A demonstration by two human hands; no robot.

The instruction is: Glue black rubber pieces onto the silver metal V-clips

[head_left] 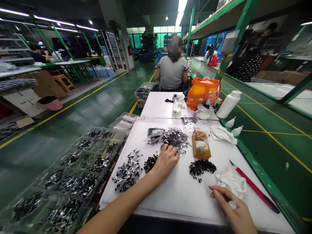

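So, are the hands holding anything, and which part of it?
The right hand holds a pale thing against its palm; which part, I can't tell. The left hand is at the metal pile; any grip is hidden.

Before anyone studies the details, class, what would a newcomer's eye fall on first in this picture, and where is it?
Probably the bright orange bag, towards the far right of the white tabletop. Next, perhaps, the red-handled tool lying at the near right, beside a crumpled white cloth. Centrally, the left hand reaches to the near edge of a heap of small metal parts.
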